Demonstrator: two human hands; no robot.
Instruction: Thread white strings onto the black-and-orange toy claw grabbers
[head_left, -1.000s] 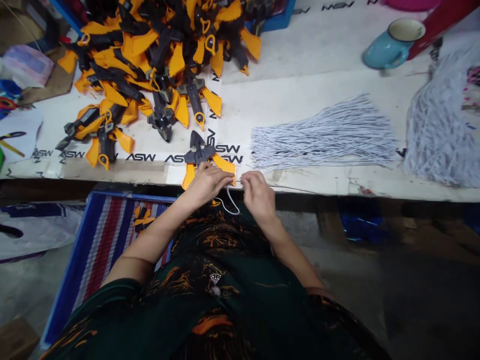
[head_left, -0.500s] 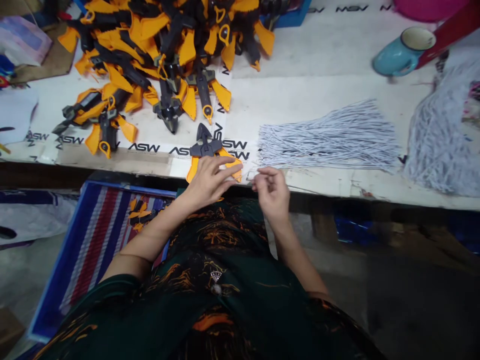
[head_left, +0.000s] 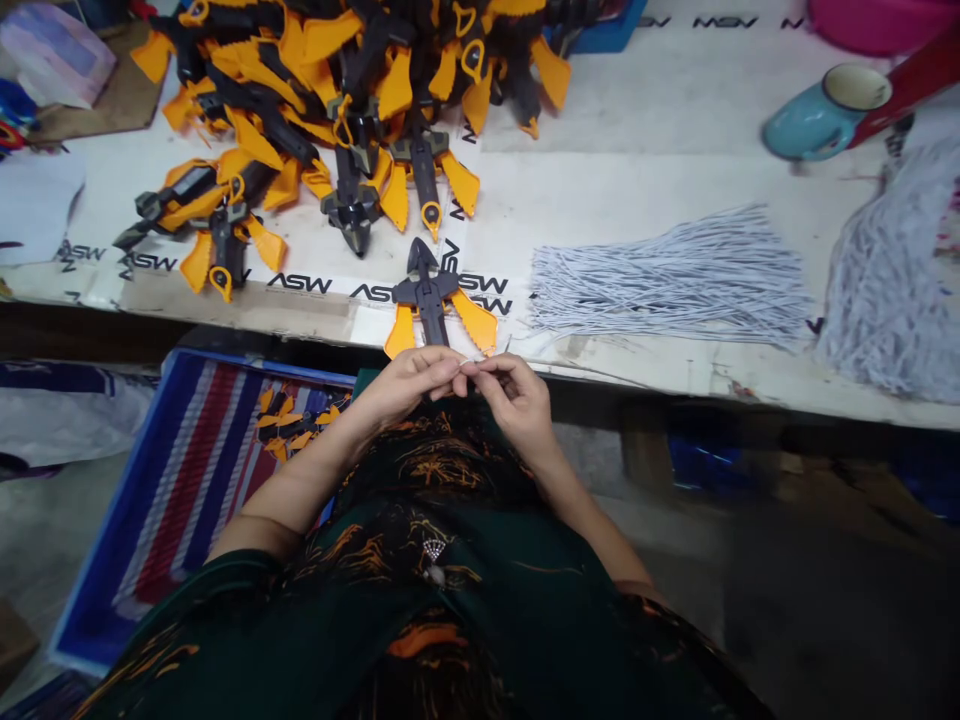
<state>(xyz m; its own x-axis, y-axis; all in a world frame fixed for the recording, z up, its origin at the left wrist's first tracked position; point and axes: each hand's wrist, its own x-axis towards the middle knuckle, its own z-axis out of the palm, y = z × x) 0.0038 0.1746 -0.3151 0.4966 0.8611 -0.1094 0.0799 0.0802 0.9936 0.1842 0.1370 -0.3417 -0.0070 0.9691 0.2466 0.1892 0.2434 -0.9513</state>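
My left hand [head_left: 411, 385] and my right hand [head_left: 519, 402] meet at the table's front edge, fingertips almost touching. Both pinch a thin white string [head_left: 466, 361], of which only a short piece shows between them. A thin strand seems to trail right from there along the edge. Just beyond my fingers lies a black toy with orange wings [head_left: 431, 300], its pointed head facing away from me. My left hand hides its near end. To the right, a flat bundle of cut whitish strings [head_left: 660, 285] lies on the table.
A heap of similar black-and-orange toys [head_left: 300, 90] covers the back left. A turquoise mug [head_left: 806, 125] and a larger tangle of strings [head_left: 870, 290] stand at the right. Below the table on the left is a blue crate with a striped lining [head_left: 161, 480], with more toys inside.
My left hand has left the toy and come down to my right hand, which moved left. Their fingertips now meet on the string. The toy's body is more exposed.
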